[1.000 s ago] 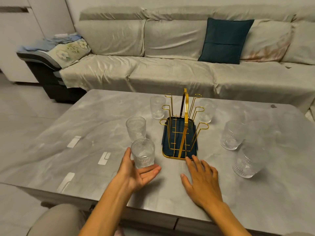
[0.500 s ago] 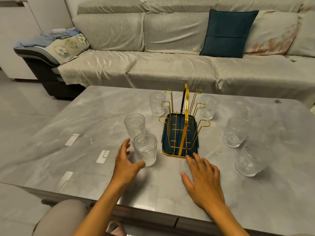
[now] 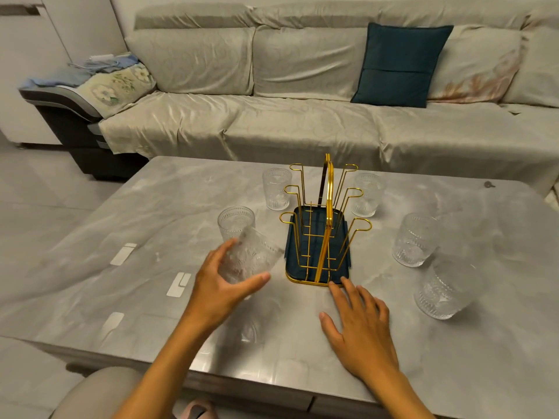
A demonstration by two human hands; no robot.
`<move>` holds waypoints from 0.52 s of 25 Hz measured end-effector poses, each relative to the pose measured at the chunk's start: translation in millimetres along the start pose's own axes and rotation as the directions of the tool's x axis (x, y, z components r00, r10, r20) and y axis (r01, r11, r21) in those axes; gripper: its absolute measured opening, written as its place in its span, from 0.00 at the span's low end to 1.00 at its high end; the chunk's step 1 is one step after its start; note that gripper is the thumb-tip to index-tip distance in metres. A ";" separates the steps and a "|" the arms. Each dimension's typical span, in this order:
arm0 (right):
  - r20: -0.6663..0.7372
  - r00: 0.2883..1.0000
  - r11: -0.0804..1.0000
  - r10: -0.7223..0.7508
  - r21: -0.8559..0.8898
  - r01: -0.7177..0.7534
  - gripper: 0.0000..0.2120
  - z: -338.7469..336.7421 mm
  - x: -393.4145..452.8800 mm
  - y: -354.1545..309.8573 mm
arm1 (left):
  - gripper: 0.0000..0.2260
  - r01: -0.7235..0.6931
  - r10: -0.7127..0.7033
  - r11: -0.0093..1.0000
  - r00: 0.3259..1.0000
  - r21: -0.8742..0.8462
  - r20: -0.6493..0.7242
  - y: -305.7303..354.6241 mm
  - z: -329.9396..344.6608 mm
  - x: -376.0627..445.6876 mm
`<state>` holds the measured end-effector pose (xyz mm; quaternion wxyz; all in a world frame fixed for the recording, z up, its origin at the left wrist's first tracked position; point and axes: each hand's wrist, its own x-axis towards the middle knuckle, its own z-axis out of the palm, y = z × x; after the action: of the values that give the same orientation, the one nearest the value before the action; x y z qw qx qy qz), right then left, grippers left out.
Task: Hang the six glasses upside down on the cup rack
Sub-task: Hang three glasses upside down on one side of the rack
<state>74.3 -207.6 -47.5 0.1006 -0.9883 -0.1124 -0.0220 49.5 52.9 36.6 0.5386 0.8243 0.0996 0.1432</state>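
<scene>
A gold wire cup rack with a dark blue tray stands mid-table, all its hooks bare. My left hand grips a ribbed clear glass, lifted and tilted with its mouth toward the rack. Two more glasses stand upright left of the rack, one near and one far. On the right, one glass stands behind the rack's hooks, another further right and the nearest one toward the front. My right hand lies flat on the table, fingertips touching the tray's front edge.
The grey marble table has white tape marks on its left part. A grey sofa with a dark teal cushion runs behind the table. A small dark object lies at the far right of the table.
My left hand has closed around the nearest left glass, lifted it off the table and tipped it toward the rack. My right hand has stayed by the tray.
</scene>
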 end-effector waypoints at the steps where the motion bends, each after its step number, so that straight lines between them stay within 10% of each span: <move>1: -0.003 1.000 1.000 -0.001 0.004 0.001 0.32 -0.1 -0.2 -0.2 | 0.36 -0.017 0.013 0.997 0.999 -0.076 -0.043 12.3 -7.8 0.0; 6: 0.010 1.000 1.000 0.006 0.003 -0.006 0.32 -2.7 -1.3 -1.7 | 0.27 -0.124 0.071 0.944 0.981 -0.306 -0.180 66.8 -21.9 19.6; 13: 0.026 1.000 1.000 0.017 0.021 -0.017 0.33 -3.9 -0.3 -2.2 | 0.31 -0.305 0.317 0.947 0.938 0.096 -0.139 101.6 3.0 56.1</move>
<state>73.4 -206.3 -43.3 0.1099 -0.9883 -0.1056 -0.0073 104.3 27.5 135.8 0.4694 0.8354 0.0143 0.2855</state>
